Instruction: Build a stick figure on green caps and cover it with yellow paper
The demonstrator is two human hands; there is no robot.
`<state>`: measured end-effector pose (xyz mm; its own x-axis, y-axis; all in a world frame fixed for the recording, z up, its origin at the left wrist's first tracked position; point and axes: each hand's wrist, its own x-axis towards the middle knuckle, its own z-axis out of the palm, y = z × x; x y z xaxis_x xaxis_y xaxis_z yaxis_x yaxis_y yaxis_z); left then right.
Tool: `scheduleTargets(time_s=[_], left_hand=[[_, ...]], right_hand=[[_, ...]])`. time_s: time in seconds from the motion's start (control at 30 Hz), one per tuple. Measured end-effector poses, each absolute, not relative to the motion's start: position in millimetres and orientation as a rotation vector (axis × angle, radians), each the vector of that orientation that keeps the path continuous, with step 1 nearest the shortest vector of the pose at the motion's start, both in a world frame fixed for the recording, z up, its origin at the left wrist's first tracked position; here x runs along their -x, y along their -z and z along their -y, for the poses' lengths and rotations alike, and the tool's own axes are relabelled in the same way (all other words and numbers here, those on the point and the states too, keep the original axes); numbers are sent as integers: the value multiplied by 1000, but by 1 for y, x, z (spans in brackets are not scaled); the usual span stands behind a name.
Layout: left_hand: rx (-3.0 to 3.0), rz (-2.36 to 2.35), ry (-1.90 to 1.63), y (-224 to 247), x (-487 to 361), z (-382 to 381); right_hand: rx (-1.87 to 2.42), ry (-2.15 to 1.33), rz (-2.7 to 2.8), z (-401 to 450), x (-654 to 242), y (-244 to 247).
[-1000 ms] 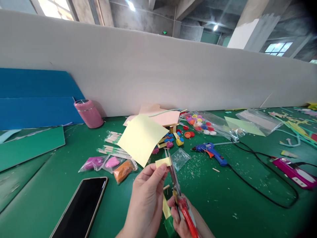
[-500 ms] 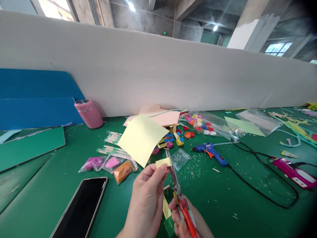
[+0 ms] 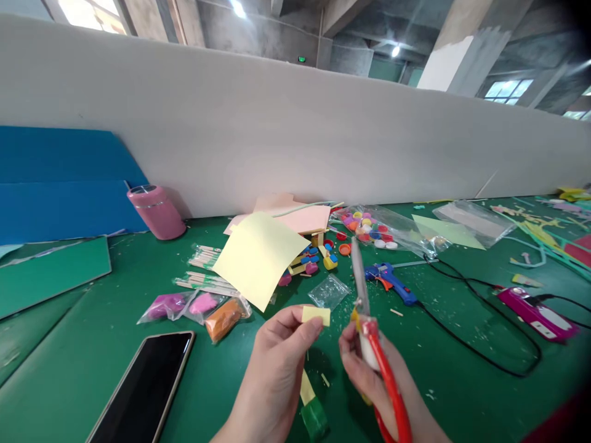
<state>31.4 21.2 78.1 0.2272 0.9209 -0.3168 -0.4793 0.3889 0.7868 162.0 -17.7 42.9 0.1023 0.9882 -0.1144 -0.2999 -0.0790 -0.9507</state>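
Between thumb and fingers, my left hand [image 3: 279,360] pinches a small rectangular piece of pale yellow paper [image 3: 316,315]. To its right, my right hand [image 3: 376,369] is closed around red-handled scissors [image 3: 388,369], with the blades pointing up, together, and apart from the paper. Below the hands lies a flat yellow strip with a green end [image 3: 314,415] on the table. A larger sheet of yellow paper [image 3: 261,255] rests beyond my left hand, on top of wooden sticks and coloured bits.
A phone [image 3: 143,384] lies at left, near bagged clay [image 3: 224,319]. A pink tumbler [image 3: 157,212] stands by the white partition [image 3: 277,135]. At right are a blue glue gun [image 3: 392,283], its black cable and a magenta power strip [image 3: 538,314]. Bagged coloured caps [image 3: 369,227] lie behind.
The scissors have moved right, away from the paper, and their blades have closed. A small yellow sliver now lies on the table below the hands. My left hand still pinches the paper piece.
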Motion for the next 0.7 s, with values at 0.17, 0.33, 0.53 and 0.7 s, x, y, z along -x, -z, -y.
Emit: scheduleTargets(time_s=[0.17, 0.33, 0.53, 0.7], left_hand=[[-826, -869, -848, -76, -33, -20], [-931, -849, -738, -76, -34, -21], [-886, -853, -778, -73, -36, -21], [-809, -852, -889, -68, -41, -19]], right_hand=[[1162, -1172, 1088, 9, -180, -76], [1186, -1376, 1175, 6, -186, -79], [1163, -1304, 1073, 5, -175, -69], [1136, -1132, 1001, 3, -160, -69]])
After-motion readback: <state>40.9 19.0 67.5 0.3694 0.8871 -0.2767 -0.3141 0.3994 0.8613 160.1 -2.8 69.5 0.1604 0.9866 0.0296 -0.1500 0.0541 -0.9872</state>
